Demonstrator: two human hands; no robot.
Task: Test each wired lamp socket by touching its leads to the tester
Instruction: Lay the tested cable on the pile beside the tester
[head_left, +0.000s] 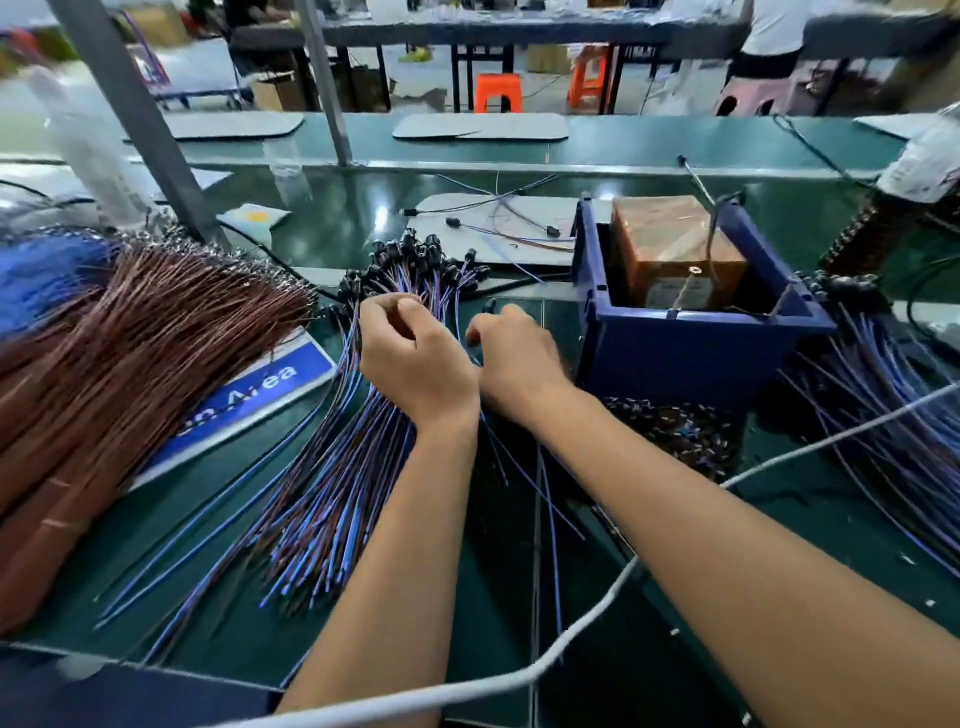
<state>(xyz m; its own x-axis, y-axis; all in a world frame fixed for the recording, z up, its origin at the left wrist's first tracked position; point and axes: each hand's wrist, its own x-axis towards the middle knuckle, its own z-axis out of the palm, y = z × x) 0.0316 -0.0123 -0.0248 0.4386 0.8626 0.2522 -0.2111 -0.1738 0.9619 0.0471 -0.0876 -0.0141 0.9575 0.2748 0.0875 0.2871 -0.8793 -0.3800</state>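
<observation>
A fanned bundle of wired lamp sockets (332, 483) lies on the green bench, black socket heads (415, 265) at the far end, blue and brown leads toward me. My left hand (410, 358) rests on the bundle with fingers curled, pinching a few leads near the heads. My right hand (514, 358) sits just right of it, fingers curled around thin leads of one socket (488, 306). The tester (675, 249), a brown taped block with a metal contact, sits in a blue bin (691, 353) to the right of my hands.
A thick sheaf of brown wires (130, 353) covers the left, over a blue label plate (249, 400). More wired sockets (883, 395) lie right of the bin. A white cable (571, 644) crosses in front of my arms. Loose sockets lie on a white mat (524, 223) behind.
</observation>
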